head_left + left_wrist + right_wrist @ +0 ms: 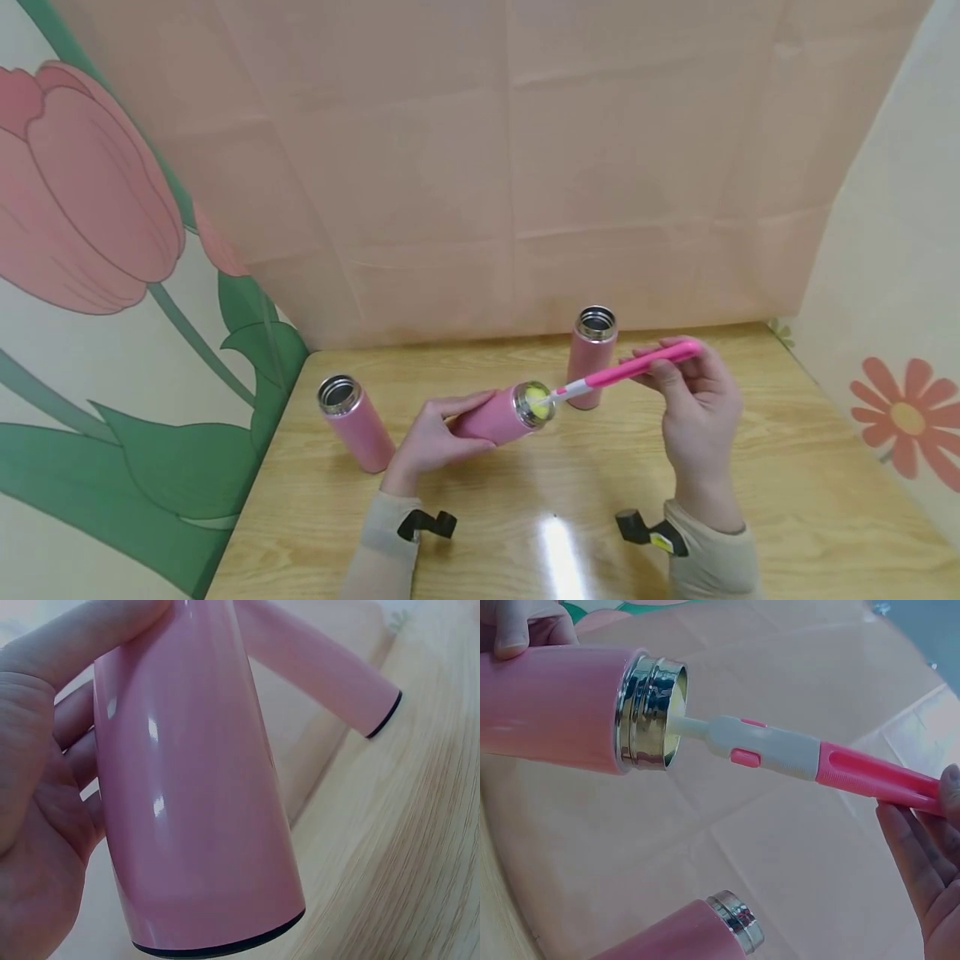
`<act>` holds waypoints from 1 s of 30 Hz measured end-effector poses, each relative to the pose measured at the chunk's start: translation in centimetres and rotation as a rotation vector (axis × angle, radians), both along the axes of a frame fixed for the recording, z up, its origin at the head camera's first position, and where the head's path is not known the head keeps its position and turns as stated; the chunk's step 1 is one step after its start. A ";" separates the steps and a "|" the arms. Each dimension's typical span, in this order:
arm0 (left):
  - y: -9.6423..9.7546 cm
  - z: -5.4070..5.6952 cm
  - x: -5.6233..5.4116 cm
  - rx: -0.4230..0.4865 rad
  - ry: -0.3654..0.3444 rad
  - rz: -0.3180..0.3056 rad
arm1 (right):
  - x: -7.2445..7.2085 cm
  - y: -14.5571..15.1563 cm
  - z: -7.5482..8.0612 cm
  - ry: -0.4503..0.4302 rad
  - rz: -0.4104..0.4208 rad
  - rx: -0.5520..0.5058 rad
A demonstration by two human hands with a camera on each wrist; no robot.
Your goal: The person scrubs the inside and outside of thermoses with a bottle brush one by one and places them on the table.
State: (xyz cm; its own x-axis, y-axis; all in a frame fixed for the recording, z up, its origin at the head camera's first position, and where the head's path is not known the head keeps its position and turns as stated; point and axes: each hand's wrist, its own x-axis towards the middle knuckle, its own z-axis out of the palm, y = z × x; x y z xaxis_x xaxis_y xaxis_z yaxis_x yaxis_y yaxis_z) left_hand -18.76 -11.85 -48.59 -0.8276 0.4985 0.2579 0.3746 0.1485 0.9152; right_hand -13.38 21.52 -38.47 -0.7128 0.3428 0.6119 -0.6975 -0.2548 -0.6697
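A pink thermos bottle is held tilted above the table by my left hand, its metal mouth turned toward the right. In the left wrist view the thumb and fingers wrap around the bottle. My right hand pinches the pink handle of a bottle brush. The brush's yellow sponge head sits in the mouth of the bottle, partly hidden by the rim. In the right wrist view the white neck of the brush enters the metal rim.
A second pink bottle, without a lid, stands on the wooden table at the left. Another open pink bottle stands behind the held one. A peach cloth backdrop rises at the table's back edge, with printed side panels.
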 end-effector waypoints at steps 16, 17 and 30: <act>0.4 -0.2 -0.2 0.044 0.125 0.005 | 0.7 -0.1 0.2 -0.075 -0.109 -0.079; 0.5 -0.2 -0.2 0.043 0.139 0.006 | 0.8 -0.2 0.2 -0.106 -0.132 -0.078; 1.1 0.0 0.0 0.080 0.248 0.046 | 1.4 -2.9 0.4 -0.385 -0.223 0.289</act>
